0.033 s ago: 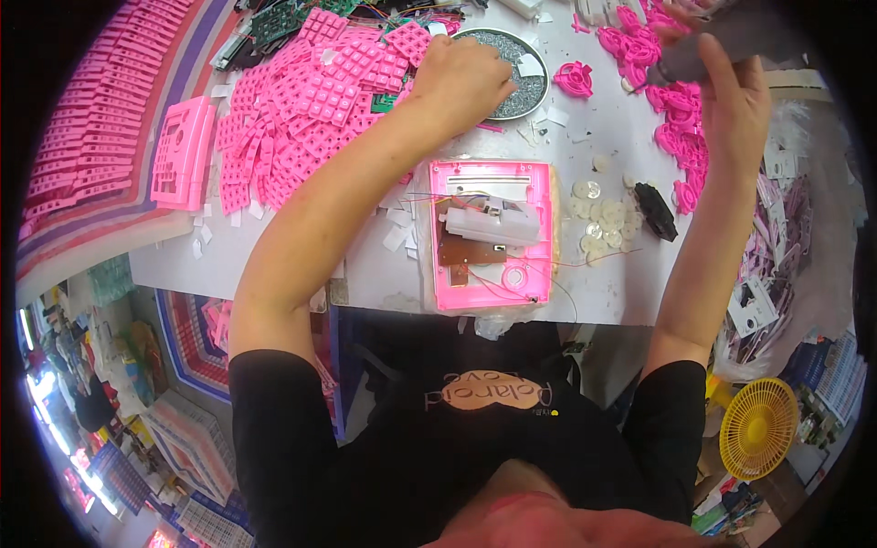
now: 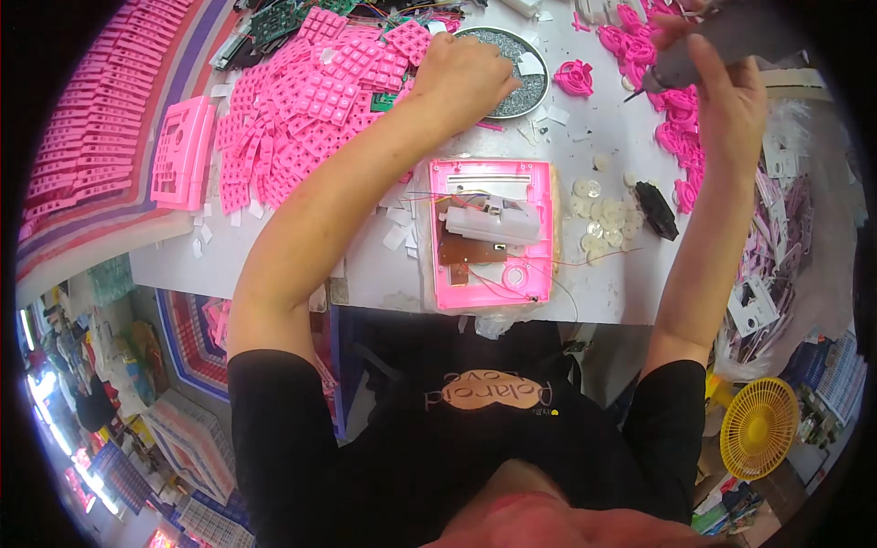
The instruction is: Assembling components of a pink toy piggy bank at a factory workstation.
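My left hand [image 2: 464,80] is closed at the left edge of a round tin [image 2: 544,91] full of small grey screws. Its fingertips are curled out of sight, so anything in them is hidden. At the upper right my right hand [image 2: 731,105] grips a dark grey electric screwdriver [image 2: 681,67], its thin bit pointing left over the table. Between my arms lies a pink plastic housing [image 2: 441,294], open side up. Inside it sit a white plastic block [image 2: 493,223], a brown circuit board [image 2: 470,250] and loose thin wires.
Pink keypads [image 2: 301,119] are heaped at the left, beside a stack of pink panels [image 2: 183,151]. Pink ring-shaped parts [image 2: 676,137] line the right side. Clear discs [image 2: 603,219] and a black part [image 2: 655,210] lie right of the housing. A yellow fan [image 2: 758,429] stands lower right.
The screwdriver in my right hand has shifted slightly left, and its bit now shows more plainly. My left hand stays nearly in place at the tin.
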